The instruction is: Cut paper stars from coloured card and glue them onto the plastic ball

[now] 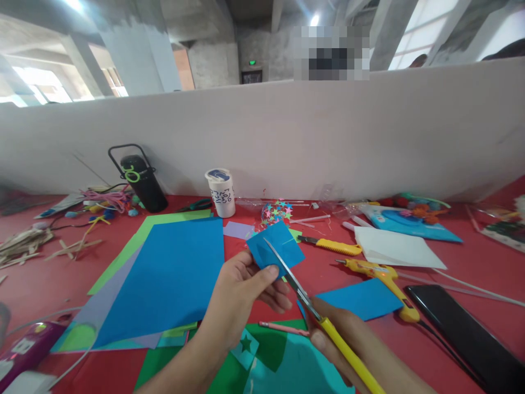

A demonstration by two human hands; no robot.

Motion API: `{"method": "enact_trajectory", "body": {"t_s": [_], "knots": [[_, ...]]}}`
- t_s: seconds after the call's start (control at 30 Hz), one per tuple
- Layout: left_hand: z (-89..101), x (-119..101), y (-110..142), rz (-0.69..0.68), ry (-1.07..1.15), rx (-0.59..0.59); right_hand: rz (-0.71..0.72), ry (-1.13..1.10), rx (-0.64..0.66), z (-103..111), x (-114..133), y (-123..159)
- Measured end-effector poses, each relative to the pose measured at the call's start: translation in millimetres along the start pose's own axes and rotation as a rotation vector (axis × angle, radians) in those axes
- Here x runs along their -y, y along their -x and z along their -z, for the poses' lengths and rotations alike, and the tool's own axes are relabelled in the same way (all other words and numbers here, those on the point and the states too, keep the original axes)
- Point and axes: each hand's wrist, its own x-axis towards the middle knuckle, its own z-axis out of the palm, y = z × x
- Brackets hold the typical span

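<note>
Head view: four-cornered blue paper (289,245), tapered metal-bladed, yellow-handled scissors (327,327).

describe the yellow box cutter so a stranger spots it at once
On the red table, look right of the blue paper in the left hand. The box cutter lies just beyond the glue gun, its dark tip pointing left. Unlike that yellow gun, it is straight and cordless.

yellow scissor handle (346,350) — cut off at bottom
</note>
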Motion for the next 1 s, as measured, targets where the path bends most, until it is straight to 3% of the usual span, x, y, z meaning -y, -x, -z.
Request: {"method": "enact_trajectory", "body": {"t_s": [0.17, 0.27, 0.37, 0.5, 0.67, 0.83, 1.0], "knots": [[4.9, -5, -1, -0.004, -0.117, 0.026, 0.074, -0.012, -0.159, -1, 2, -3], [12.8, -10, -5, -0.110, -0.195, -0.025, 0.098, 0.011, -0.019, 3, -1, -7], [19.1, -12, -9, -0.168, -0.201, -0.087, 0.097, 0.076, 0.024, 6, -6, -7], [19.7, -12, -9, -0.131, -0.220, -0.072, 0.061, 0.107, -0.089, 1, -4, 1], [15.7, -9, -7, -0.088, -0.213, -0.031, 0.044, 0.082, -0.130, -4, -4, 3], [15.8, -7, -8, -0.075, -0.187, -0.017, 0.063, 0.105, -0.013, 0, -12, -3], [15.6, -7, -7, -0.019, -0.222, 0.053, 0.027, 0.117, 0.016, 2, -5, -2]]}}
